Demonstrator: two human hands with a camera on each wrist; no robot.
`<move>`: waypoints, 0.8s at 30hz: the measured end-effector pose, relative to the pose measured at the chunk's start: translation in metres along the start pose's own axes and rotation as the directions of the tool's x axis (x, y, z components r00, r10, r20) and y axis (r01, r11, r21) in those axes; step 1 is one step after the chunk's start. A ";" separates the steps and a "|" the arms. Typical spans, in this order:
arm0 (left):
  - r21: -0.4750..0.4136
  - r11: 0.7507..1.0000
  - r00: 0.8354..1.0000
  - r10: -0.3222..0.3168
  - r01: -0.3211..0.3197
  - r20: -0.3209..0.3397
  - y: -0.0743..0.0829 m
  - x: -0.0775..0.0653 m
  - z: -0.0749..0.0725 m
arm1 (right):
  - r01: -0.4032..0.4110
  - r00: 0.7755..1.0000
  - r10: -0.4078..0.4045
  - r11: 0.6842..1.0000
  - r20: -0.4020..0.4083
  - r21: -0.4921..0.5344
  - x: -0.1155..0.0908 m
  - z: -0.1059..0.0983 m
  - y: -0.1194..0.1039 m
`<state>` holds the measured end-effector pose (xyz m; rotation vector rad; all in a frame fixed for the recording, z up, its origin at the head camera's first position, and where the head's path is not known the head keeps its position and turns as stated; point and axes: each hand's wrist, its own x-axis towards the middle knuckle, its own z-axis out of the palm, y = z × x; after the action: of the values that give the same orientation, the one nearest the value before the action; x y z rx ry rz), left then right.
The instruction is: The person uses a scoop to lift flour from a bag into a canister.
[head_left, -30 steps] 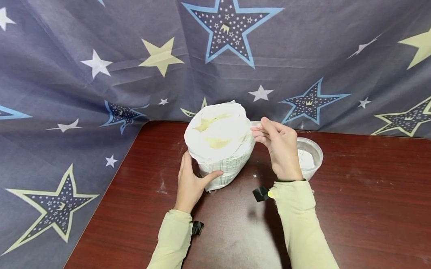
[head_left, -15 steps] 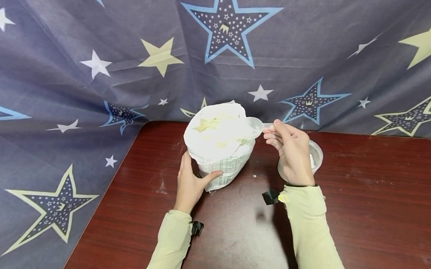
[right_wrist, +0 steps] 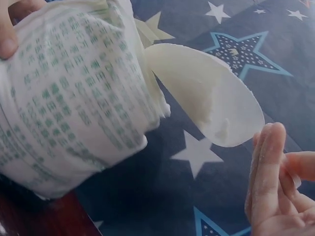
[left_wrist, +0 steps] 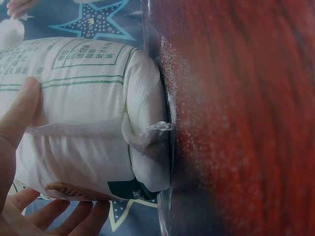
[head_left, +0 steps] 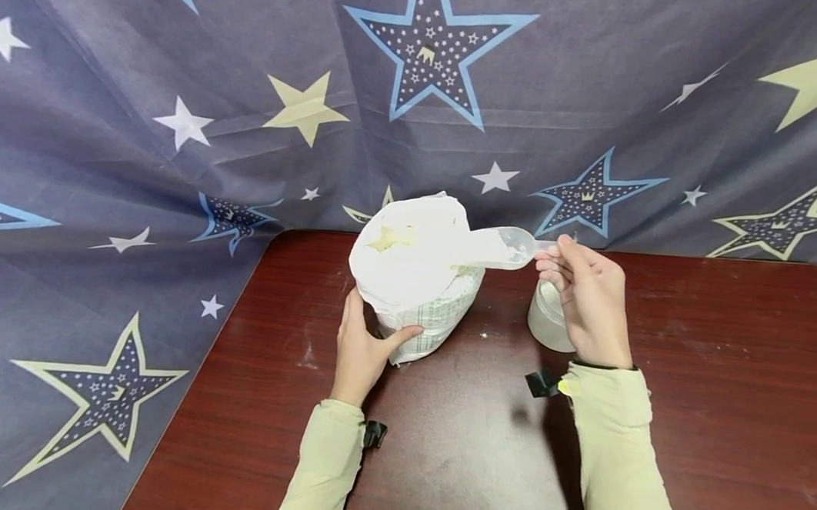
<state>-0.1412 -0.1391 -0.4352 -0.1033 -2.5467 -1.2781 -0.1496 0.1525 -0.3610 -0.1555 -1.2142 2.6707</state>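
An open white woven bag with green print stands on the table, its rolled-down mouth showing white powder inside. My left hand holds its near left side, thumb on one face and fingers round the other, as the left wrist view of the bag shows. Between thumb and fingers, my right hand pinches the handle of a translucent scoop. The scoop's front end overlaps the bag's mouth in the head view. White powder lies in the scoop in the right wrist view.
A clear round tub stands right of the bag, partly hidden behind my right hand. Traces of powder dot the reddish-brown table. A dark cloth with stars hangs close behind the table's far edge.
My right hand has moved right, drawing the scoop out of the bag's mouth, so more of its bowl shows. The left hand and the bag have stayed in place.
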 end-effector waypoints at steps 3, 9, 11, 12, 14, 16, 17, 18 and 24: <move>-0.003 1.000 1.000 0.005 -0.005 -0.003 0.000 0.000 0.000 | 0.002 1.000 -0.002 1.000 -0.006 0.012 -0.001 -0.006 -0.004; -0.009 1.000 1.000 0.006 -0.006 0.003 -0.001 0.000 -0.001 | 0.012 1.000 -0.011 0.998 -0.008 0.061 -0.003 -0.018 -0.009; -0.014 1.000 1.000 0.005 -0.005 0.007 -0.001 0.000 -0.001 | 0.021 1.000 -0.020 0.997 -0.013 0.075 -0.003 -0.022 -0.011; -0.015 1.000 1.000 0.004 -0.004 0.007 -0.001 -0.001 -0.001 | 0.025 1.000 -0.024 0.997 -0.016 0.076 -0.003 -0.023 -0.012; -0.013 1.000 1.000 0.000 0.000 0.008 -0.001 -0.001 0.000 | 0.033 0.999 -0.031 0.996 -0.021 0.084 -0.003 -0.027 -0.014; -0.016 1.000 1.000 -0.002 0.002 0.009 -0.001 -0.001 0.000 | 0.039 0.999 -0.036 0.995 -0.024 0.096 -0.003 -0.030 -0.017; -0.016 1.000 1.000 -0.003 0.003 0.010 -0.001 -0.001 0.000 | 0.040 0.999 -0.038 0.994 -0.024 0.104 -0.003 -0.032 -0.018; -0.015 1.000 1.000 -0.005 0.006 0.011 -0.001 -0.001 0.000 | 0.040 0.999 -0.038 0.993 -0.024 0.110 -0.004 -0.034 -0.020; -0.015 1.000 1.000 -0.010 0.010 0.012 -0.001 0.000 0.000 | 0.057 0.998 -0.051 0.988 -0.046 0.141 -0.005 -0.046 -0.031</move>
<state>-0.1411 -0.1394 -0.4365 -0.1019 -2.5508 -1.3042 -0.1322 0.2048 -0.3677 -0.1532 -0.9971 2.6806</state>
